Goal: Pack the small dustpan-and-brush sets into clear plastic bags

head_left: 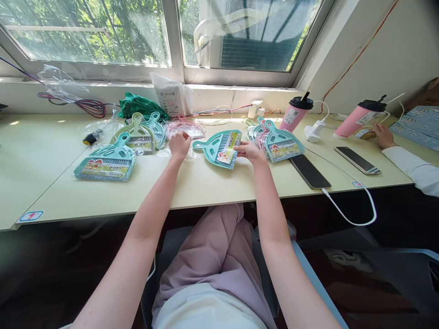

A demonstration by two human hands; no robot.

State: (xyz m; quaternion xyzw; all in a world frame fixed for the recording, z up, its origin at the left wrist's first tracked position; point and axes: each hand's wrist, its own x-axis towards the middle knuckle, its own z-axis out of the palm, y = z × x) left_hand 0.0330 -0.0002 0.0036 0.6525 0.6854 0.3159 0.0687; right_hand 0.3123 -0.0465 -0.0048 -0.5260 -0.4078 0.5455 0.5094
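A mint-green mini dustpan with a brush point(219, 147) and a printed card lies in front of me, its handle pointing left. My right hand point(251, 151) grips its card and brush edge, thumb and fingers closed on it. My left hand point(180, 145) is closed in a pinch to the left of the handle, apart from it; clear plastic film lies beside it, and what the fingers hold is hidden. A bagged mint-green dustpan set point(106, 164) lies at the left, with an olive-green set point(137, 137) behind it. More bagged sets point(283, 146) are stacked on the right.
A pink bagged dustpan point(188, 128), green plastic bag point(135, 106) and yellow-black screwdriver-like handle point(92, 138) are on the table. Rightward are a phone point(310, 171) on a white cable, pink cup point(295, 114), white power adapter point(313, 132) and another person's hand point(383, 135).
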